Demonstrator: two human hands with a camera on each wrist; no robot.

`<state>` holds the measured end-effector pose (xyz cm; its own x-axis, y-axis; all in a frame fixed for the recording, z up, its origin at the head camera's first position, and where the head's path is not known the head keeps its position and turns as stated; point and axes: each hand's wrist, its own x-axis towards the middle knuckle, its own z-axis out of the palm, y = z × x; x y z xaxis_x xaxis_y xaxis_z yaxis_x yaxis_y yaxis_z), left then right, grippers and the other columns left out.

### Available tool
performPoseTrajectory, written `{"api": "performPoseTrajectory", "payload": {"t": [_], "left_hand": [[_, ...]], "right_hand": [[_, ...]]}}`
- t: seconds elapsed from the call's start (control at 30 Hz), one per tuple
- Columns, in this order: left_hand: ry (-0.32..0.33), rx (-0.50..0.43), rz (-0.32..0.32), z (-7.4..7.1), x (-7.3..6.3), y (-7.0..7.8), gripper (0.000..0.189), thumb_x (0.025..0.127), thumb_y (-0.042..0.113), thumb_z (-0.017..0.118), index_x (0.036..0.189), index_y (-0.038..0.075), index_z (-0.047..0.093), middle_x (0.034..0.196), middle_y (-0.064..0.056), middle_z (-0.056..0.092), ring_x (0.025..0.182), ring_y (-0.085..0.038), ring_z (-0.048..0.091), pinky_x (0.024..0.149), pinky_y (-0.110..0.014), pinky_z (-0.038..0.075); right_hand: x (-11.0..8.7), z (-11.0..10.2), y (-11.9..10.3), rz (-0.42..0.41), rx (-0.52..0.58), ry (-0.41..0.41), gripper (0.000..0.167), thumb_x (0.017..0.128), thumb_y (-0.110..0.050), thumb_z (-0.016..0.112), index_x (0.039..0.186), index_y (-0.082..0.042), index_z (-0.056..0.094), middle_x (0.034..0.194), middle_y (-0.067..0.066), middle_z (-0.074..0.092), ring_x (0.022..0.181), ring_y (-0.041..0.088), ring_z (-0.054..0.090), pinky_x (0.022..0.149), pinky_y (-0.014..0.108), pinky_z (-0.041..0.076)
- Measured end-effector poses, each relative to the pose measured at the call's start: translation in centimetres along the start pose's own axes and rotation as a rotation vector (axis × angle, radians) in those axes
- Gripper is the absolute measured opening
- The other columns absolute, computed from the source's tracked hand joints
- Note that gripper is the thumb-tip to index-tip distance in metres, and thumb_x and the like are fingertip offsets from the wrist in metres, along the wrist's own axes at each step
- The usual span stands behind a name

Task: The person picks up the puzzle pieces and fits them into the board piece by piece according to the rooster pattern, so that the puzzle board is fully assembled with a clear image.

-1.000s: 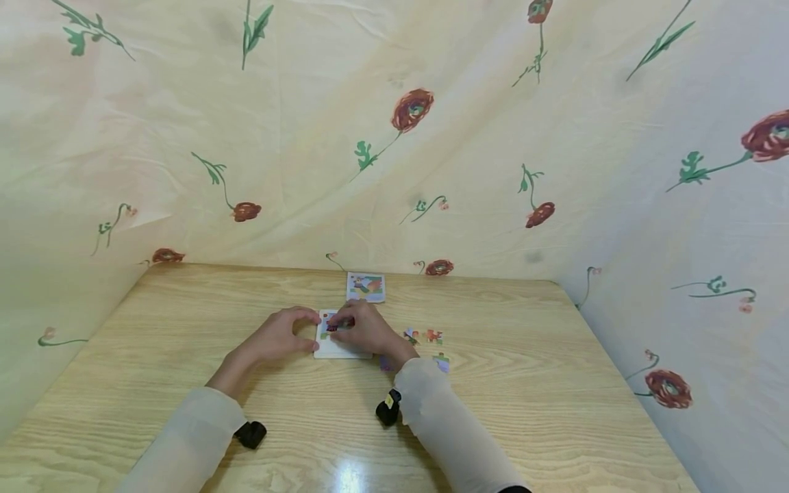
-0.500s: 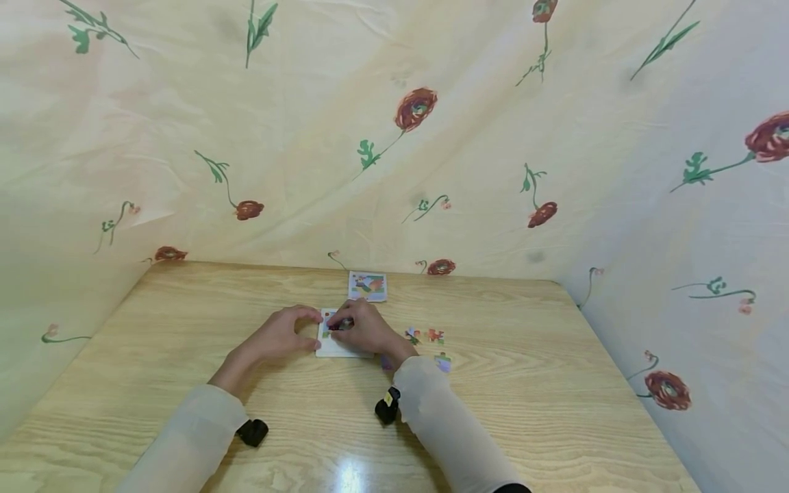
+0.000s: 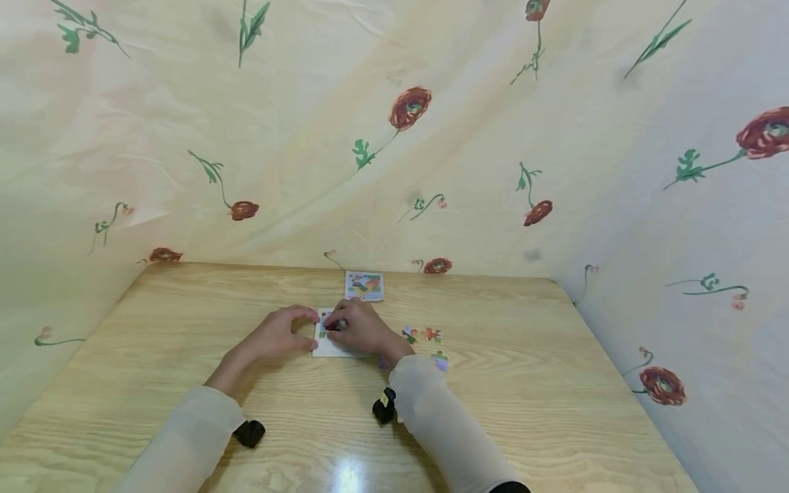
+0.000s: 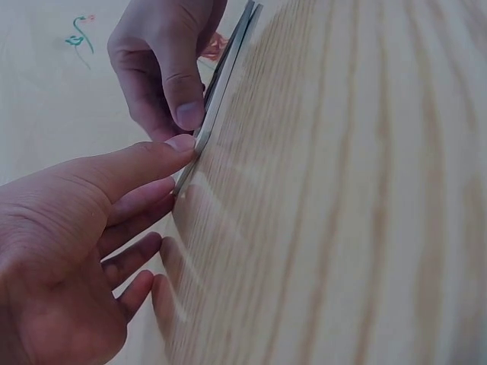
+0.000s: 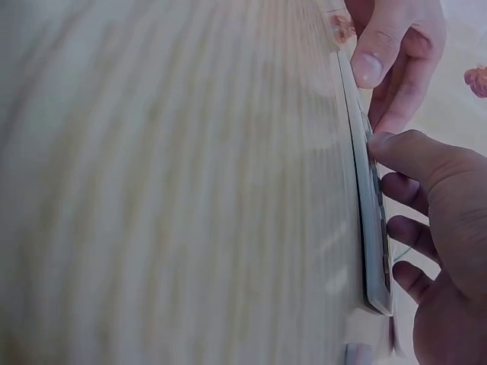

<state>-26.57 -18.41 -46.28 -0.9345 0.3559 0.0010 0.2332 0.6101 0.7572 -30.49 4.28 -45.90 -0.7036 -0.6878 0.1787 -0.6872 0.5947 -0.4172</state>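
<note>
In the head view a small white puzzle board lies on the wooden table, with a few coloured pieces in its left part. My left hand holds its left edge, thumb at the near corner and fingers further back. Over the board, my right hand pinches a dark red puzzle piece between thumb and fingers, low against the surface. Both wrist views show the board edge-on, with the right thumb on its top face. The right hand covers most of the board's right side.
Several loose puzzle pieces lie right of the board, some partly behind the right wrist. A square picture card lies behind the board at the table's back edge. Flowered cloth hangs around the table.
The right fingertips have shifted slightly over the dark red puzzle piece, which shows less now. The left hand stays at the board's edge. The head view sways a little.
</note>
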Motion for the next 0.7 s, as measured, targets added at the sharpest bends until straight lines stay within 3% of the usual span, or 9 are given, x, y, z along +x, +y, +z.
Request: {"api": "performPoseTrajectory", "payload": {"t": [0.2,0.33,0.7], "left_hand": [[0.003,-0.008,0.001,-0.1,0.0,0.0,0.043,0.090,0.020,0.080,0.129,0.008,0.067,0.146,-0.017,0.060,0.145,-0.044,0.045,0.119,-0.064,0.035],[0.006,-0.003,-0.006,0.1,0.0,0.0,0.045,0.089,0.021,0.081,0.129,0.007,0.067,0.146,-0.017,0.059,0.145,-0.044,0.044,0.119,-0.065,0.034],[0.018,-0.008,-0.009,0.2,0.0,0.1,0.045,0.088,0.020,0.082,0.129,0.007,0.067,0.150,-0.020,0.056,0.146,-0.046,0.041,0.121,-0.065,0.031]], "right_hand": [[-0.3,-0.5,0.6,0.103,0.222,-0.007,0.017,0.096,-0.015,0.074,0.111,-0.012,0.081,0.107,0.001,0.070,0.093,0.010,0.059,0.080,0.019,0.050],[-1.1,-1.2,1.4,0.170,0.332,0.012,0.018,0.097,-0.014,0.072,0.114,-0.010,0.079,0.110,0.003,0.070,0.091,0.010,0.061,0.079,0.022,0.055],[-5.7,-5.2,4.7,0.211,0.280,0.071,0.023,0.098,-0.019,0.070,0.118,-0.011,0.077,0.111,0.004,0.070,0.099,0.015,0.059,0.082,0.031,0.051]]}}
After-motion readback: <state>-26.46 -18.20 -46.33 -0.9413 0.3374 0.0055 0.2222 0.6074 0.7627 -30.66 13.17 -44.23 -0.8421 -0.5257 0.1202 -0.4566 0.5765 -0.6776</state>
